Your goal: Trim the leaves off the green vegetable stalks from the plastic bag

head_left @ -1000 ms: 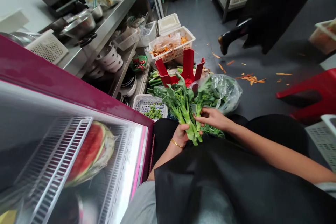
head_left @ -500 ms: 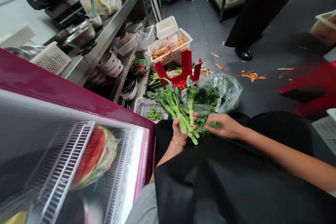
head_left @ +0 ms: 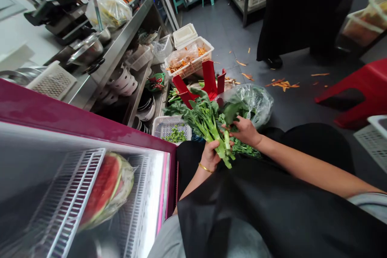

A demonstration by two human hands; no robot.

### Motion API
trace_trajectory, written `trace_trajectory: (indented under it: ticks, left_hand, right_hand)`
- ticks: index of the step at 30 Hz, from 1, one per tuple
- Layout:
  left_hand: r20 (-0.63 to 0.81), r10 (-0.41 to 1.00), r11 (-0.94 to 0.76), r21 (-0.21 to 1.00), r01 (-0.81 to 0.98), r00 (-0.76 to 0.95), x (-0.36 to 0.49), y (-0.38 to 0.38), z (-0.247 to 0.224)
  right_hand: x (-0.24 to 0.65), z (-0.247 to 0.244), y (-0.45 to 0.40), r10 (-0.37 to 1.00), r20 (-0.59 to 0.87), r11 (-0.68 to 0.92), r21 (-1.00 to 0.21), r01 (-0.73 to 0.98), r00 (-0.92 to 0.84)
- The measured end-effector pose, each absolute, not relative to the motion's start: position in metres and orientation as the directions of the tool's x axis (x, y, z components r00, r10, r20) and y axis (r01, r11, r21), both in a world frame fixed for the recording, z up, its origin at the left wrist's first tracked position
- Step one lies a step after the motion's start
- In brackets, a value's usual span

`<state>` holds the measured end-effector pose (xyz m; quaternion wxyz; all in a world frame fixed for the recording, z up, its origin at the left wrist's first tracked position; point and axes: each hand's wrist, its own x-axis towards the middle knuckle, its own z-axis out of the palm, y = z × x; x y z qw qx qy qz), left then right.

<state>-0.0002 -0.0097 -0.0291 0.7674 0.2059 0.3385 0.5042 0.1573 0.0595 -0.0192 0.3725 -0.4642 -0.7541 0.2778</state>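
Note:
A bunch of Chinese broccoli, thick pale-green stems with dark leaves, is held in front of me. My left hand, with a gold bangle at the wrist, is closed around the lower stems. My right hand is beside the bunch, its fingers pinching a dark green leaf next to one stalk. Just beyond it is a clear plastic bag with more greens. More loose greens lie below my right hand. A white basket with small green pieces is to the left.
An open fridge with wrapped watermelon is close on my left. An upturned red stool stands ahead, before a basket of orange peelings. Another red stool is right. A person in dark trousers stands beyond.
My right hand has moved up and left to the bunch and now pinches a leaf there. My left hand keeps its hold. The person beyond has shifted, and the view has turned slightly.

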Motion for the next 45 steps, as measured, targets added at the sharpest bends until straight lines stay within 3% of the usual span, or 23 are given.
trace_trajectory:
  ticks: [3, 7, 9, 11, 14, 16, 17, 18, 20, 22, 25, 28, 30, 33, 35, 37, 39, 41, 42, 43, 45]
  left_hand:
    - [-0.325, 0.912, 0.408, 0.671, -0.619, 0.248, 0.001, -0.009, -0.030]
    - [-0.266, 0.937, 0.348, 0.678, -0.648, 0.225, -0.005, -0.006, -0.028]
    - [-0.217, 0.952, 0.306, 0.661, -0.685, 0.216, -0.012, -0.006, -0.025]
    - [-0.157, 0.966, 0.259, 0.633, -0.730, 0.206, -0.021, -0.007, -0.022]
    - [-0.106, 0.965, 0.253, 0.610, -0.751, 0.239, -0.030, -0.012, -0.018]
    - [-0.099, 0.949, 0.293, 0.617, -0.730, 0.298, -0.030, -0.015, -0.016]
    - [-0.095, 0.937, 0.320, 0.622, -0.715, 0.337, -0.029, -0.016, -0.015]
    - [-0.087, 0.923, 0.343, 0.626, -0.700, 0.375, -0.026, -0.017, -0.015]
    - [-0.073, 0.897, 0.377, 0.641, -0.668, 0.436, -0.021, -0.017, -0.015]
    - [-0.080, 0.892, 0.383, 0.657, -0.650, 0.445, -0.018, -0.017, -0.016]
    - [-0.129, 0.919, 0.357, 0.674, -0.647, 0.372, -0.017, -0.017, -0.020]
    - [-0.160, 0.934, 0.340, 0.672, -0.658, 0.319, -0.020, -0.018, -0.026]
    - [-0.152, 0.939, 0.327, 0.671, -0.665, 0.309, -0.022, -0.018, -0.029]
    - [-0.125, 0.930, 0.334, 0.682, -0.651, 0.347, -0.023, -0.016, -0.030]
    - [-0.116, 0.916, 0.354, 0.686, -0.636, 0.385, -0.023, -0.014, -0.029]
    - [-0.132, 0.908, 0.373, 0.685, -0.626, 0.398, -0.021, -0.012, -0.029]
    - [-0.180, 0.915, 0.380, 0.681, -0.626, 0.360, -0.018, -0.012, -0.031]
    - [-0.233, 0.930, 0.363, 0.686, -0.631, 0.283, -0.017, -0.013, -0.035]
    - [-0.251, 0.936, 0.352, 0.692, -0.631, 0.246, -0.017, -0.013, -0.037]
    - [-0.261, 0.940, 0.342, 0.698, -0.629, 0.220, -0.018, -0.014, -0.040]
    - [-0.256, 0.940, 0.342, 0.710, -0.615, 0.228, -0.024, -0.016, -0.043]
  right_hand:
    - [0.159, -0.022, 0.057, 0.749, 0.450, 0.652, -0.629, 0.423, -0.486]
    - [0.162, -0.025, 0.041, 0.633, 0.583, 0.762, -0.585, 0.277, -0.510]
    - [0.174, -0.035, 0.028, 0.577, 0.589, 0.792, -0.572, 0.212, -0.567]
    - [0.195, -0.053, 0.018, 0.548, 0.488, 0.777, -0.598, 0.197, -0.679]
    - [0.227, -0.077, 0.019, 0.620, 0.075, 0.663, -0.582, 0.470, -0.781]
    - [0.234, -0.075, 0.029, 0.696, -0.170, 0.544, -0.510, 0.667, -0.697]
    - [0.232, -0.067, 0.036, 0.717, -0.223, 0.472, -0.541, 0.696, -0.660]
    - [0.226, -0.053, 0.043, 0.729, -0.238, 0.380, -0.638, 0.670, -0.641]
    - [0.207, -0.018, 0.054, 0.750, -0.190, 0.145, -0.887, 0.438, -0.633]
    - [0.186, 0.016, 0.060, 0.787, -0.145, -0.043, -0.982, 0.182, -0.600]
    - [0.164, 0.043, 0.056, 0.858, -0.101, -0.089, -0.995, 0.049, -0.504]
    - [0.159, 0.040, 0.049, 0.926, -0.003, 0.062, -0.985, 0.160, -0.377]
    - [0.160, 0.034, 0.049, 0.939, 0.010, 0.083, -0.977, 0.197, -0.344]
    - [0.161, 0.031, 0.055, 0.873, -0.161, -0.130, -0.987, 0.099, -0.460]
    - [0.158, 0.032, 0.058, 0.823, -0.197, -0.197, -0.979, 0.058, -0.533]
    - [0.154, 0.033, 0.056, 0.874, -0.082, -0.043, -0.995, 0.091, -0.478]
    - [0.152, 0.032, 0.048, 0.904, 0.196, 0.290, -0.934, 0.208, -0.379]
    - [0.155, 0.029, 0.036, 0.748, 0.472, 0.630, -0.725, 0.276, -0.467]
    - [0.159, 0.028, 0.031, 0.620, 0.536, 0.752, -0.615, 0.238, -0.573]
    - [0.163, 0.028, 0.028, 0.500, 0.538, 0.819, -0.547, 0.170, -0.679]
    - [0.175, 0.030, 0.028, 0.423, 0.425, 0.803, -0.585, 0.113, -0.800]
